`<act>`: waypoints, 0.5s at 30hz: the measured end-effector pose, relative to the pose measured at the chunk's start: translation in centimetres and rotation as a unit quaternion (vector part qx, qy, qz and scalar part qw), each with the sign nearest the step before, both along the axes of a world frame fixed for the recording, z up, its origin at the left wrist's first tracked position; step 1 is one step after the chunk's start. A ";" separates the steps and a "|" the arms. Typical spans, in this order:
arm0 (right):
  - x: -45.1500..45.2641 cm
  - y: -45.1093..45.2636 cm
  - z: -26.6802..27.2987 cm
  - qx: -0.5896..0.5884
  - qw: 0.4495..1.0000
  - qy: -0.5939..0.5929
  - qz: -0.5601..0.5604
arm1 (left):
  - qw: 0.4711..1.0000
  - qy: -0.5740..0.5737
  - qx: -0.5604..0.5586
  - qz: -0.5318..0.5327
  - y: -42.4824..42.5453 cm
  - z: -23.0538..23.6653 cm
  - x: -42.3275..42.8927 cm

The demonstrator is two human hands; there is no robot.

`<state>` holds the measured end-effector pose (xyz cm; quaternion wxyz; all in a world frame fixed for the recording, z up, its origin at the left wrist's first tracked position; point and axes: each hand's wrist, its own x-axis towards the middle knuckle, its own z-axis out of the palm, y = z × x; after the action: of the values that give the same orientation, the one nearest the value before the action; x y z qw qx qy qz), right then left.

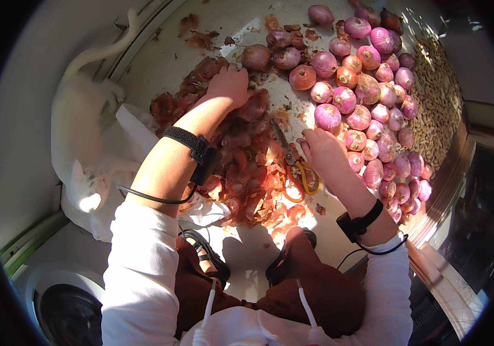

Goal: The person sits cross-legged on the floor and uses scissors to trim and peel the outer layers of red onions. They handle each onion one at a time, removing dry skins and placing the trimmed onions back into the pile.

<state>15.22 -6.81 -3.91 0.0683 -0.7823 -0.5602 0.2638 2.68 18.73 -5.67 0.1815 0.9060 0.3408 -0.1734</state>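
Note:
My left hand (229,84) reaches over a heap of dry onion skins (240,151), its fingertips beside a reddish onion (255,57). Those fingers point down and away, so whether they grip anything is hidden. Close to the near left side of the spread of onions (357,116) is my right hand (327,151). Its fingers are loosely bent and slightly apart, with nothing visible between them. Just left of it, scissors (291,160) with one orange and one yellow handle lie on the skins, blades pointing away from me.
A white cat (87,138) lies at the left by the wall, next to white crumpled plastic (205,212). Unshelled peanuts (435,104) are spread beyond the onions on the right. Loose skins (199,39) litter the pale floor (164,56). My sandalled foot (205,255) is near the heap.

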 end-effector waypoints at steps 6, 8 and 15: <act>6.0 15.8 -3.1 0.203 0.972 -0.115 -0.026 | 0.995 0.051 0.040 0.078 0.6 -3.3 1.3; 6.0 18.0 -4.5 0.069 0.989 -0.122 -0.053 | 0.993 0.068 0.036 0.092 0.9 -3.6 1.9; 8.2 16.4 -1.8 0.148 0.983 0.106 -0.012 | 0.985 0.120 0.054 0.111 0.9 -4.0 3.2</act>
<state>23.47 9.61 -5.67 0.2454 -0.7377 -0.5730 0.2591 5.86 19.61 -9.66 0.1081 0.8438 0.4672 -0.2409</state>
